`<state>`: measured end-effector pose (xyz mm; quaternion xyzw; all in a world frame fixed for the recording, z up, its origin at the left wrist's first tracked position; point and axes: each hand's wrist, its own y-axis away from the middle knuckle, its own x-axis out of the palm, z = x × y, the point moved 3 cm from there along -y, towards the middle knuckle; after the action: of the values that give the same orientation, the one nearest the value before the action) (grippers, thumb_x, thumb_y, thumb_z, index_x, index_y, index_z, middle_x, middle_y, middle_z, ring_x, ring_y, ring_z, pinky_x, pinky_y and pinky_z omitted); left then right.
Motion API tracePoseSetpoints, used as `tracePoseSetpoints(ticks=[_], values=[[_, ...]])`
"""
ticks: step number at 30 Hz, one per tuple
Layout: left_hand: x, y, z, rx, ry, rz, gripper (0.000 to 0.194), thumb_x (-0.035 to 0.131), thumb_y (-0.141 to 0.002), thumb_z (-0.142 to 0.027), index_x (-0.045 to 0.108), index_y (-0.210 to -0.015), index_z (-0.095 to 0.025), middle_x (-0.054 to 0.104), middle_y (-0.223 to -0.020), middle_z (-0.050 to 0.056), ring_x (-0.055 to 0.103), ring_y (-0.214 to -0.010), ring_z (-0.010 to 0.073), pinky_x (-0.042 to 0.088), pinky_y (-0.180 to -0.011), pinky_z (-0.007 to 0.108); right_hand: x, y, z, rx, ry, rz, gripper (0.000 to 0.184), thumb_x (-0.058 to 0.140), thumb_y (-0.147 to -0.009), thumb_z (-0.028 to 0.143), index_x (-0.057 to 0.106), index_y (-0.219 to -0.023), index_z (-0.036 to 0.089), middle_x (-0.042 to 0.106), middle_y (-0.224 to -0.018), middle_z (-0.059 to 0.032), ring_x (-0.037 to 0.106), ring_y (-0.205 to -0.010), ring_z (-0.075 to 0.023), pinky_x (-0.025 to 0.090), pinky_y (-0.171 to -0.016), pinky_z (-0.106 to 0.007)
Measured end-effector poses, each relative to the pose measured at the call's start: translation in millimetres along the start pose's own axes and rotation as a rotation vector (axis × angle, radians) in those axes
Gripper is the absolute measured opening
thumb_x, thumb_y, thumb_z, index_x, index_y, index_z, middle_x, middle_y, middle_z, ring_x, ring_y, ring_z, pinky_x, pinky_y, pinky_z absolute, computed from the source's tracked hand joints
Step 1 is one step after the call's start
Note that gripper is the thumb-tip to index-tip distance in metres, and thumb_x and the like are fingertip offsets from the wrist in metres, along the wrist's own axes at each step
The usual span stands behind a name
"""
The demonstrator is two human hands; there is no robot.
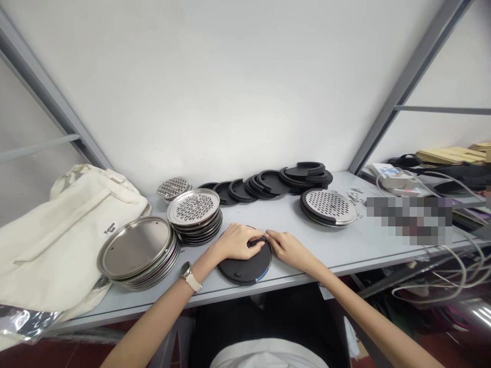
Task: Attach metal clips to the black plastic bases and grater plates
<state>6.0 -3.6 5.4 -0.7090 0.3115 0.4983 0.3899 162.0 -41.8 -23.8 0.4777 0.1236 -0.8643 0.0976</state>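
Observation:
A black round disc [245, 267] lies flat near the table's front edge, with a narrow shiny blue-white strip along its front right rim. My left hand [238, 242] rests over its upper part, thumb and fingers closed at the upper right rim. From the right, my right hand [284, 246] pinches at that same rim, its fingertips almost touching the left ones. Whatever small piece is between those fingertips is too small to make out. Beyond the right hand sits a round perforated metal grater plate [332, 207] in a partial black rim. Small metal clips [355, 196] are scattered beside it.
Left of the hands stand a stack of grater plates [194, 207] and a stack of plain metal discs [138, 245]. Black rings and discs [268, 183] line the wall. A cream cloth bag [65, 240] covers the left end; white cables [464, 271] hang at right.

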Motion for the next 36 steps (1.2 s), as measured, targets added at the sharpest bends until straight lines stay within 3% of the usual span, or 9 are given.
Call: tracePoseSetpoints(ticks=[9,17,23,28,36], values=[[-3.8,0,-2,-0.012,0.037,-0.002,0.021,0.053,-0.085,-0.033,0.053,-0.069,-0.020,0.055,-0.060,-0.004,0.046,-0.053,0.0113,0.023,-0.052,0.027,1,5,-2,-0.039,-0.100,-0.066,0.033,0.030,-0.097,0.032,0.043,-0.069,0.021,0.046,-0.058,0.0027,0.045,-0.052,-0.0133,0.033,-0.056,-0.024],[-4.3,1,-1,-0.040,-0.008,0.022,0.022,0.052,-0.087,-0.035,0.055,-0.071,-0.020,0.057,-0.061,-0.002,0.048,-0.054,0.0130,0.023,-0.053,0.028,-2,9,-5,-0.036,-0.350,-0.103,0.029,0.037,-0.095,0.036,0.043,-0.072,0.020,0.039,-0.058,0.0058,0.038,-0.055,-0.0107,0.032,-0.053,-0.023],[-4.6,0,-1,-0.022,-0.010,0.018,0.022,0.053,-0.086,-0.035,0.054,-0.071,-0.020,0.056,-0.061,-0.002,0.048,-0.054,0.0129,0.024,-0.053,0.028,-5,9,-7,-0.025,-0.408,-0.157,0.024,0.039,-0.094,0.037,0.047,-0.079,0.021,0.040,-0.059,0.0058,0.039,-0.056,-0.0118,0.034,-0.055,-0.023],[-4.2,1,-1,-0.025,-0.003,0.016,0.023,0.053,-0.086,-0.035,0.052,-0.070,-0.019,0.056,-0.059,-0.003,0.047,-0.052,0.0122,0.022,-0.052,0.028,-12,10,-2,-0.120,-0.357,-0.289,0.021,0.044,-0.093,0.035,0.050,-0.080,0.020,0.052,-0.080,-0.0024,0.050,-0.079,-0.0168,0.042,-0.077,-0.029],[-3.3,0,-1,-0.032,0.003,0.024,0.022,0.053,-0.086,-0.034,0.054,-0.070,-0.019,0.056,-0.060,-0.002,0.048,-0.052,0.0126,0.023,-0.052,0.028,-8,9,-8,-0.071,-0.517,-0.198,0.024,0.048,-0.092,0.041,0.055,-0.084,0.020,0.057,-0.073,0.0002,0.054,-0.072,-0.0154,0.044,-0.073,-0.027]])
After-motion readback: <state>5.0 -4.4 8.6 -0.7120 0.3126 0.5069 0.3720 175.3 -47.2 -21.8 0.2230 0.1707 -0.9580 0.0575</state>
